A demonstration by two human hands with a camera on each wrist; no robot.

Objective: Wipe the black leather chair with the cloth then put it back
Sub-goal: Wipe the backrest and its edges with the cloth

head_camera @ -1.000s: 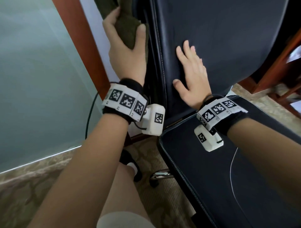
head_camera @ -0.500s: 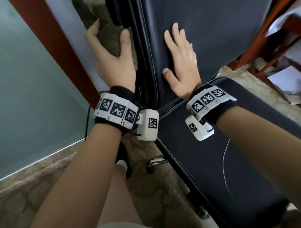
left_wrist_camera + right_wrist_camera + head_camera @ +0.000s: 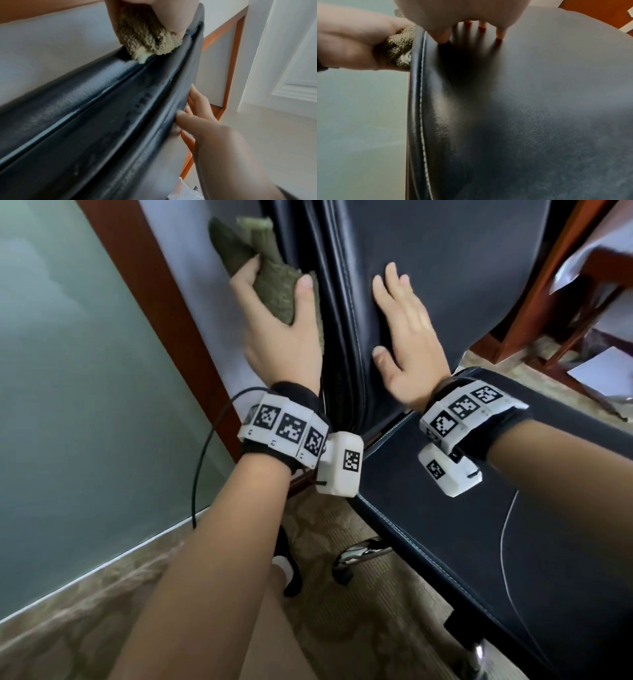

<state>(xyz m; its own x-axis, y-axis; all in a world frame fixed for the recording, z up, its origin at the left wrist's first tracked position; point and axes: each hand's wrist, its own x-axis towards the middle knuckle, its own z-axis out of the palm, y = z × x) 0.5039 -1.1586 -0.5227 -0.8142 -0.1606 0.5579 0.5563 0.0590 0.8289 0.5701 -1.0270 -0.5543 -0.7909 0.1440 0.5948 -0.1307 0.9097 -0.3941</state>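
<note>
I am gripping a green cloth (image 3: 274,282) in my left hand (image 3: 281,337) at upper centre, pressing my flat right hand (image 3: 407,347) against the black leather chair (image 3: 462,268).

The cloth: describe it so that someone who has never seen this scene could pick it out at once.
Find the black leather chair and follow its backrest's left side edge. There the left hand grips the cloth: bunched, olive-green and nubbly, the only soft, rough thing against smooth leather.

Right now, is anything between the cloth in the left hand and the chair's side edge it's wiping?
Nothing visible does. The left hand grips the green cloth directly against the side edge of the black leather chair. The right hand lies flat on the backrest front, clear of that edge.
</note>
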